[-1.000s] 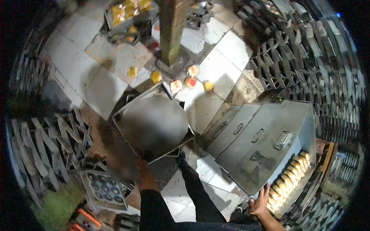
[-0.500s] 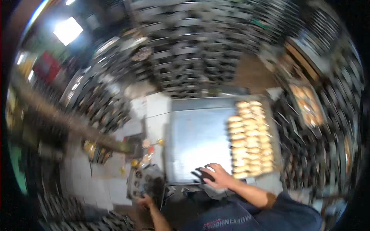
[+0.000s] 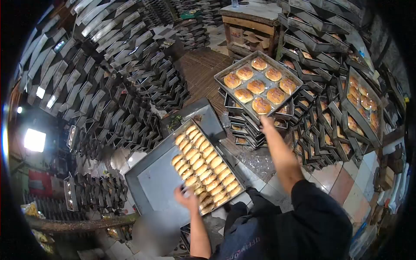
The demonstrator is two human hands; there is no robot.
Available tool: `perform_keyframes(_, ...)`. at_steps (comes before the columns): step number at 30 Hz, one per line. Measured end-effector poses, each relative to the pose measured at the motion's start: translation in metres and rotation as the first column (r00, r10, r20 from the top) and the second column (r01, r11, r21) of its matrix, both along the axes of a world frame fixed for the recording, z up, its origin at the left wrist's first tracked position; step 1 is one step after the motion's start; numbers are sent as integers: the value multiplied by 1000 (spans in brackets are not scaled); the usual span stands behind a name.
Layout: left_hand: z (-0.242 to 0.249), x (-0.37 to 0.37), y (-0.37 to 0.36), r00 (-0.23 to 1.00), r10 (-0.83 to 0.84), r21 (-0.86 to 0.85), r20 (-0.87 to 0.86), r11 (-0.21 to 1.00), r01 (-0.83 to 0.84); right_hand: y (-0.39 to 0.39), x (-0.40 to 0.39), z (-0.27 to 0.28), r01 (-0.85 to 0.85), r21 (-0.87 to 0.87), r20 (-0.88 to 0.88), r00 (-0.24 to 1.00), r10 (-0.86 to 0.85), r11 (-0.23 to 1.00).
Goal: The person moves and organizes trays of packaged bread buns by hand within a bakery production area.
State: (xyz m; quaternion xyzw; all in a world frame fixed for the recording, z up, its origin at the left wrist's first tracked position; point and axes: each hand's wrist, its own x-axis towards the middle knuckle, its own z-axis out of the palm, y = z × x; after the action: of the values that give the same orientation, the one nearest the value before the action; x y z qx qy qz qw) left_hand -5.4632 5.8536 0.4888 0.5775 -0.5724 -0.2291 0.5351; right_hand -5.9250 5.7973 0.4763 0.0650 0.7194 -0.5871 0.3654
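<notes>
Gripping the bun tray [image 3: 244, 84] at one o'clock near its closest corner, the right hand [image 3: 268, 124] may tip it, because support looks one-sided; buns could slide. The left hand [image 3: 187, 198], half open, seemingly empty, could brush rolls [image 3: 203, 167] toward six o'clock.

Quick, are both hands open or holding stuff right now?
Left hand: by the long buns, grip can't be told.
Right hand: at the smaller tray, too blurry to tell its grip.
</notes>
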Motion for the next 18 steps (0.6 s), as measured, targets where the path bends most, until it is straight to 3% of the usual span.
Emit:
perform_keyframes(1, 5, -39, -10, 964, -123, -106, 236, 983, 151, -21, -13, -57, 51, 111, -23, 999, -49, 992)
perform_keyframes(2, -2, -74, -21, 955, -207, -137, 211, 961, 239, -20, 8, -45, 145, -52, -5, 989, -145, 988)
perform_keyframes(3, 17, -114, -21, 941, -308, -82, 141, 943, 321, -18, 15, -48, 126, 31, -221, 968, -116, 992)
perform_keyframes(4, 34, -147, -23, 913, -407, 94, 9, 910, 405, -6, 31, -37, 171, -108, -195, 962, -190, 979)
perform_keyframes(6, 45, -194, -21, 820, -494, 364, -288, 736, 571, 46, 76, 0, 73, -144, -332, 936, -117, 987)
perform_keyframes(7, 45, -211, -19, 761, -484, 446, -432, 619, 647, 74, 105, 34, 107, -316, -142, 977, -159, 943)
perform_keyframes(8, 28, -224, -15, 721, -467, 417, -512, 598, 684, 97, 126, 17, 63, -368, -131, 984, -119, 928)
perform_keyframes(9, 11, -230, -11, 678, -441, 390, -588, 580, 715, 124, 153, 14, 17, -223, -148, 988, -52, 975)
perform_keyframes(10, 31, -228, 2, 665, -497, 311, -558, 618, 722, 149, 178, 21, -129, -275, -187, 979, 79, 953)
perform_keyframes(11, -8, -215, 8, 798, -332, 408, -503, 723, 558, 173, 197, 35, -278, -319, -226, 951, 212, 906)
perform_keyframes(13, 33, -168, 38, 723, -103, 376, -683, 798, 470, 204, 209, 71, -542, -112, -227, 830, 509, 833)
perform_keyframes(14, 14, -125, 43, 733, -54, 419, -678, 791, 445, 226, 190, 7, -593, -225, -516, 745, 422, 773)
perform_keyframes(16, -12, -13, 46, 700, -1, 451, -714, 764, 461, 232, 159, 1, -435, -552, -335, 897, 289, 712)
perform_keyframes(17, -13, 44, 50, 652, 14, 443, -758, 745, 499, 214, 149, 71, -142, -622, 158, 941, 301, 770)
perform_keyframes(18, -4, 89, 58, 670, 37, 456, -741, 761, 462, 198, 148, 77, -166, -655, 190, 908, 374, 737)
